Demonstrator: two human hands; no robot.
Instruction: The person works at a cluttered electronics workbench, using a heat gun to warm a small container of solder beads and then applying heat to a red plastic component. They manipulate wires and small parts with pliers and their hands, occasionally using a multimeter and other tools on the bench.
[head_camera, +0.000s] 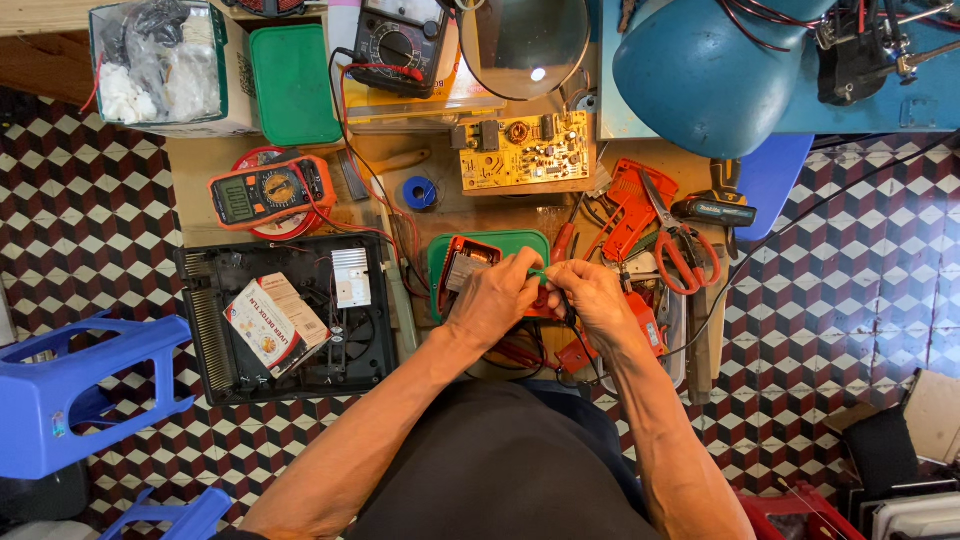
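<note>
Pinched between the fingertips of both hands is a small green wire (540, 274): the left hand (492, 298) and the right hand (592, 300) are closed narrowly on it, meeting above an opened orange device (462, 266) set on a green tray (500, 241). Red-handled scissors (682, 252) lie just right. An orange multimeter (271, 191) and a yellow circuit board (526, 150) rest farther up the bench.

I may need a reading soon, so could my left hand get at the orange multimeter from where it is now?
Probably yes. The orange multimeter lies face up, uncovered, beyond the left hand, though that hand is busy with a small part.
</note>
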